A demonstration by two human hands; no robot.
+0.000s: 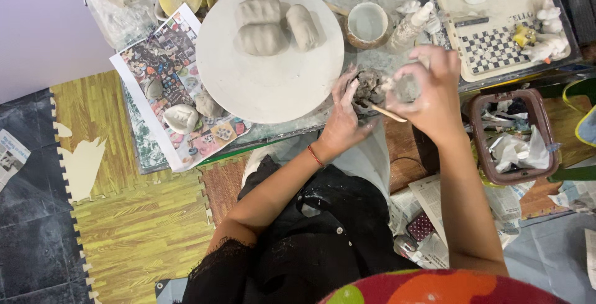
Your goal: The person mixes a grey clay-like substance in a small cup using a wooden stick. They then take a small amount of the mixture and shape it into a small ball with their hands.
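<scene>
My left hand point(343, 113) cups a grey lump of wet clay point(371, 85) at the near edge of the low table. My right hand point(428, 86) presses on the lump from the right and holds a thin wooden stick point(385, 111) that points left under the clay. Both hands are smeared with clay. Just left of them lies a round white board point(267, 80) carrying three shaped clay loaves point(273, 26).
A clay-stained cup point(367, 24) and a small squeeze bottle point(410, 26) stand behind my hands. A checkered tray point(496, 46) with small figures is at the right. A brown bin point(510, 135) of scrap paper sits on the floor. Colourful printed paper point(167, 68) with clay pieces lies left.
</scene>
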